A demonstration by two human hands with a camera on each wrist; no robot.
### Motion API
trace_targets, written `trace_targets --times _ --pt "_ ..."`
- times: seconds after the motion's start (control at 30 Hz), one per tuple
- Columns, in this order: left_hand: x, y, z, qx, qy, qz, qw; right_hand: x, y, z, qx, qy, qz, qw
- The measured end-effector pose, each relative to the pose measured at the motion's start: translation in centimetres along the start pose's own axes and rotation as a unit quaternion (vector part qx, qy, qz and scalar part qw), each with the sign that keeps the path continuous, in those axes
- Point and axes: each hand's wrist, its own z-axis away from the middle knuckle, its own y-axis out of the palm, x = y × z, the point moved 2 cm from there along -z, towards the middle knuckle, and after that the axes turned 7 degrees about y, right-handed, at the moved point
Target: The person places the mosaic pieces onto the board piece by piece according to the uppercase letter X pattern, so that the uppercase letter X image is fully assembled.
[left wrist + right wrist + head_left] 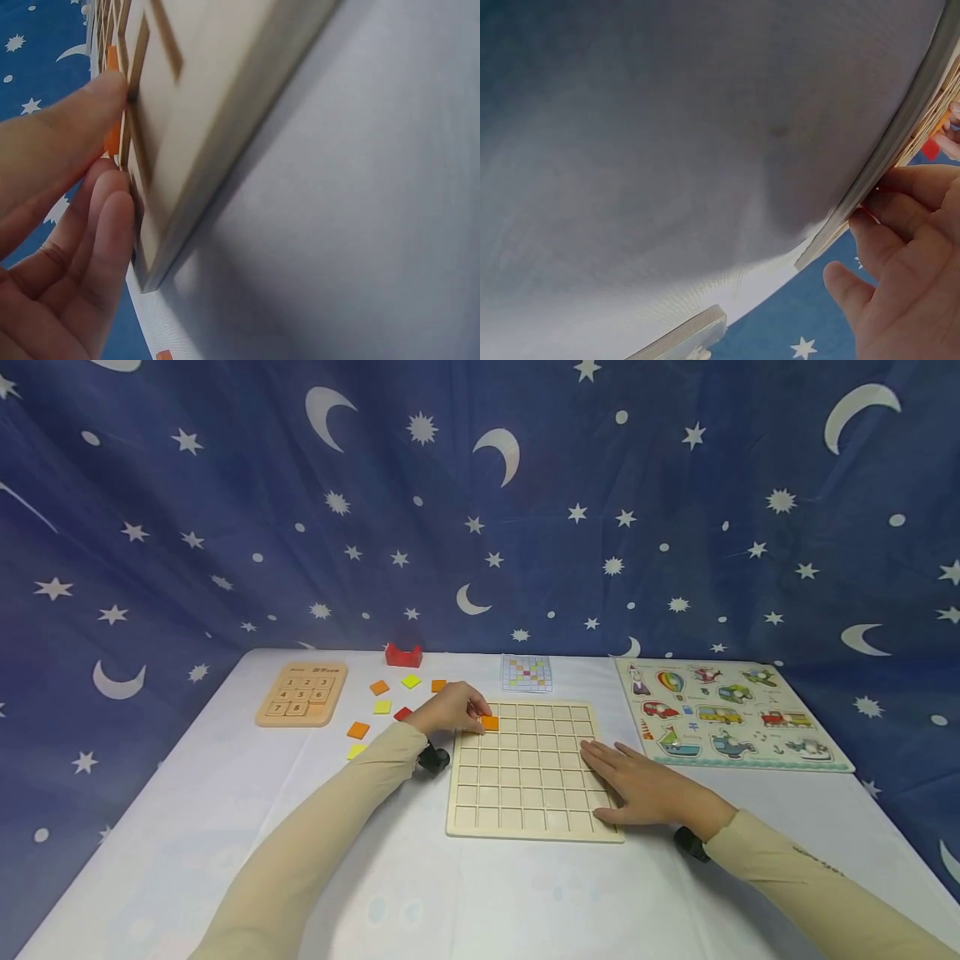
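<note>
Currently, my left hand (pixel 450 708) pinches an orange tile (pixel 490 723) between thumb and fingers, at the upper left of the wooden grid board (pixel 532 777); whether the tile sits fully down in a cell, I can't tell. My right hand (pixel 647 787) lies with its fingers spread over the board's right edge, the thumb set apart, nearer the bottom corner. The board rests flat on the white table (pixel 540 893), squarely in front of me. To its left are scattered loose tiles (pixel 382 707) in orange, yellow and red, some of them close by my left sleeve (pixel 315 835). Behind them stands a red piece (pixel 403 655), and just beyond the board's far edge lies a card with a coloured grid (pixel 527 673). Farther left is a wooden number puzzle (pixel 302 694); to the right, a picture puzzle (pixel 711 742) showing vehicles and a balloon. A blue cloth (pixel 555 535) with moons and stars hangs behind everything.
</note>
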Motion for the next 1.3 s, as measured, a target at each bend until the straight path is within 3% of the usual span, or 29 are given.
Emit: trace_targets --times 1.03,1.17,1.3 --pt "-0.1 -0.4 0.5 0.019 -0.002 -0.002 0.9998 0.2 -0.1 0.1 -0.006 -0.005 0.005 1.0" --pt "0.1 -1.0 1.0 0.02 0.009 0.017 0.9996 0.1 -0.1 0.1 -0.009 -0.006 0.006 0.9999" --pt "0.4 -2.6 2.0 0.01 0.017 0.03 0.9994 0.2 -0.1 0.1 -0.017 -0.012 0.006 0.9998"
